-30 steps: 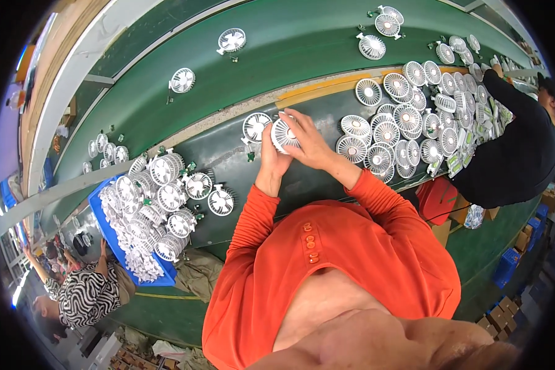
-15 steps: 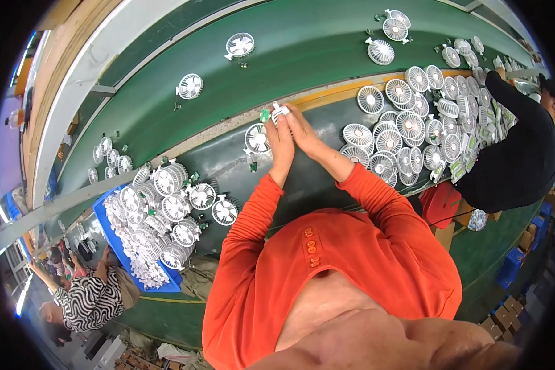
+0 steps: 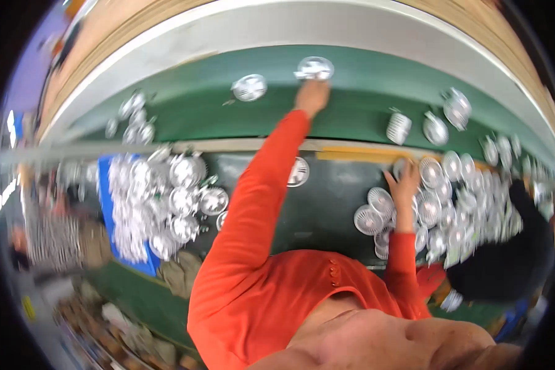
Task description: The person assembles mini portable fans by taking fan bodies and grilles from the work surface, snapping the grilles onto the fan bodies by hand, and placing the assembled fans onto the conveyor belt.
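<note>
My left arm reaches far out over the green belt [image 3: 197,117]. There my left hand [image 3: 313,95] is at the near rim of a white fan head [image 3: 315,65]; its blurred fingers seem closed on that rim. At the left edge of the right-hand pile, my right hand [image 3: 404,188] lies over another white fan head [image 3: 400,166], thumb and fingers spread apart. One more fan head [image 3: 299,172] lies on the dark worktop, partly behind my left sleeve. To the left of the one at my left hand, a loose fan head [image 3: 250,88] rests on the belt.
A blue bin [image 3: 106,203] heaped with white fan parts stands at the left, fan heads piled beside it. Several fan heads [image 3: 436,129] lie on the belt at the right. A yellow strip [image 3: 357,155] borders the worktop. A person in black [image 3: 505,259] is close on the right.
My hands have parted from the small white piece with a green board held between them. The left went out over the belt, the right over to the pile. The view has turned.
</note>
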Action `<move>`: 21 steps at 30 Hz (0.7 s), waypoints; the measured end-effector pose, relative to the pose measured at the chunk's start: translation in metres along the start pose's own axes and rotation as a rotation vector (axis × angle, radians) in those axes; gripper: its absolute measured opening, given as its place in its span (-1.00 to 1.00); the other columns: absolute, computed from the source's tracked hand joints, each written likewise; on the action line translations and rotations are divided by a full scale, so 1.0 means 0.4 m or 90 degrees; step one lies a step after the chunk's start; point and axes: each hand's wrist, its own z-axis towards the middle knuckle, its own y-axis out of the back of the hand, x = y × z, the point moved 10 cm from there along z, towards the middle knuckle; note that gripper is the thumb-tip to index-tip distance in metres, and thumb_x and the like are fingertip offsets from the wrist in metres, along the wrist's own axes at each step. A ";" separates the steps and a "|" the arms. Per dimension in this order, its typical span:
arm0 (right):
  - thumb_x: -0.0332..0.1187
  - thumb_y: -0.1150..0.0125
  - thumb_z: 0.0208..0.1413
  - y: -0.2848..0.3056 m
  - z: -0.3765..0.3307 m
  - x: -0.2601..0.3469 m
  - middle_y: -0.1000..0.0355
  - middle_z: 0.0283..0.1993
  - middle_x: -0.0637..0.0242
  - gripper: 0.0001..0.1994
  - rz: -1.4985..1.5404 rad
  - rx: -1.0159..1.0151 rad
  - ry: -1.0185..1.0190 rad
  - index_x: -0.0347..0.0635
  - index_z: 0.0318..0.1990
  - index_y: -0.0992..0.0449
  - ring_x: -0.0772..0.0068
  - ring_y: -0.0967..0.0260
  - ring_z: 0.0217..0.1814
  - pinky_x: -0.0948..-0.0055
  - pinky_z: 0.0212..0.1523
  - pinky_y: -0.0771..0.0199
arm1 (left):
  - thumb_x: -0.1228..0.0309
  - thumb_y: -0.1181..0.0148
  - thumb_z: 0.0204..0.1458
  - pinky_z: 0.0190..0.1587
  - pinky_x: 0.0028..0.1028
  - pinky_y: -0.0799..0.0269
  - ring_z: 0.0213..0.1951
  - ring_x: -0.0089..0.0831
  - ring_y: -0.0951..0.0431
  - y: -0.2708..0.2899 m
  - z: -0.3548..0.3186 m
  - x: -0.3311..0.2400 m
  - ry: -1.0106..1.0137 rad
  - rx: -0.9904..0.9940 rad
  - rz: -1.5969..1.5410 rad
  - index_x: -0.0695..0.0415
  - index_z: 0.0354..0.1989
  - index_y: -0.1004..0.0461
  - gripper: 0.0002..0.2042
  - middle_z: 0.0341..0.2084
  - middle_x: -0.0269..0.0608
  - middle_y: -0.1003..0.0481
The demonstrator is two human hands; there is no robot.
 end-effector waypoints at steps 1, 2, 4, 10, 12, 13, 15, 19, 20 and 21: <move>-0.21 -0.46 -0.30 0.003 -0.024 -0.029 -0.17 0.18 -0.14 -0.22 -0.016 0.069 -0.044 -0.17 0.17 -0.27 -0.17 -0.11 0.21 0.04 0.20 -0.11 | 0.11 0.07 0.08 -0.11 -0.14 -0.42 -0.10 0.00 -0.47 -0.004 -0.011 -0.112 0.003 0.025 0.093 0.22 -0.27 -0.53 -0.60 -0.10 0.14 -0.43; -0.28 -0.45 -0.31 0.019 -0.017 0.015 -0.19 0.17 -0.09 -0.24 -0.004 0.039 0.004 -0.13 0.16 -0.28 -0.13 -0.12 0.20 0.06 0.20 -0.10 | 0.10 0.03 0.07 -0.18 -0.16 -0.44 -0.16 -0.08 -0.51 0.011 0.015 -0.025 0.118 -0.058 0.073 0.15 -0.29 -0.54 -0.64 -0.16 0.05 -0.47; -0.33 -0.36 -0.22 0.025 -0.033 -0.055 -0.20 0.17 -0.06 -0.33 -0.038 0.057 -0.031 -0.09 0.16 -0.29 -0.13 -0.14 0.18 0.06 0.18 -0.12 | 0.17 -0.01 0.04 -0.22 -0.23 -0.46 -0.20 -0.16 -0.52 0.009 0.012 -0.125 0.121 -0.053 0.095 0.10 -0.35 -0.56 -0.71 -0.22 -0.05 -0.49; -0.35 -0.12 0.10 -0.008 0.019 -0.090 -0.42 -0.03 0.01 -0.60 0.357 0.062 -0.102 -0.34 0.08 -0.36 0.17 -0.40 -0.03 0.35 0.01 -0.34 | 0.49 -0.11 -0.13 -0.31 -0.23 -0.47 -0.31 -0.11 -0.55 0.041 -0.005 -0.065 0.041 -0.087 0.179 0.15 -0.29 -0.45 -0.82 -0.37 -0.04 -0.50; -0.33 -0.11 0.13 -0.031 0.017 -0.067 -0.45 -0.11 0.16 -0.64 0.505 0.099 -0.169 -0.38 0.03 -0.39 0.41 -0.39 -0.13 0.45 -0.06 -0.35 | 0.52 -0.12 -0.15 -0.33 -0.14 -0.46 -0.35 -0.01 -0.54 0.034 -0.034 -0.063 0.025 -0.067 0.086 0.20 -0.21 -0.28 -0.72 -0.43 0.06 -0.49; -0.32 -0.11 0.13 -0.046 0.016 -0.050 -0.45 -0.13 0.19 -0.64 0.530 0.126 -0.175 -0.39 0.01 -0.40 0.44 -0.38 -0.15 0.47 -0.08 -0.35 | 0.51 -0.08 -0.12 -0.32 -0.12 -0.44 -0.37 0.01 -0.54 0.032 -0.054 -0.064 0.035 -0.061 0.076 0.20 -0.22 -0.30 -0.76 -0.46 0.07 -0.50; -0.30 -0.11 0.15 -0.061 0.023 0.011 -0.44 -0.15 0.21 -0.65 0.581 0.136 -0.171 -0.40 -0.01 -0.40 0.46 -0.39 -0.20 0.43 -0.16 -0.43 | 0.47 -0.03 -0.05 -0.30 -0.08 -0.40 -0.34 0.03 -0.52 0.023 -0.099 -0.035 0.084 -0.040 0.025 0.19 -0.24 -0.33 -0.82 -0.45 0.08 -0.50; -0.38 -0.08 0.15 -0.091 0.033 0.162 -0.38 -0.12 0.17 -0.68 0.907 0.160 -0.271 -0.33 0.03 -0.32 0.35 -0.42 -0.21 0.26 -0.39 -0.65 | 0.40 -0.08 -0.08 -0.27 -0.06 -0.37 -0.34 0.06 -0.50 0.000 -0.213 -0.073 -0.019 -0.041 -0.109 0.22 -0.29 -0.31 -0.79 -0.46 0.11 -0.48; -0.39 -0.08 0.15 -0.095 0.033 0.176 -0.37 -0.11 0.16 -0.67 0.915 0.153 -0.267 -0.33 0.04 -0.31 0.35 -0.42 -0.21 0.27 -0.40 -0.65 | 0.36 -0.05 -0.02 -0.29 -0.06 -0.35 -0.37 0.07 -0.49 -0.009 -0.244 -0.090 0.022 -0.023 -0.185 0.21 -0.27 -0.28 -0.79 -0.51 0.10 -0.48; -0.41 -0.10 0.13 -0.095 0.037 0.188 -0.37 -0.10 0.15 -0.64 0.919 0.149 -0.257 -0.32 0.07 -0.27 0.34 -0.42 -0.22 0.29 -0.43 -0.64 | 0.32 -0.02 0.03 -0.29 -0.06 -0.35 -0.39 0.08 -0.49 0.009 -0.283 -0.130 -0.001 -0.050 -0.257 0.20 -0.25 -0.26 -0.78 -0.53 0.09 -0.47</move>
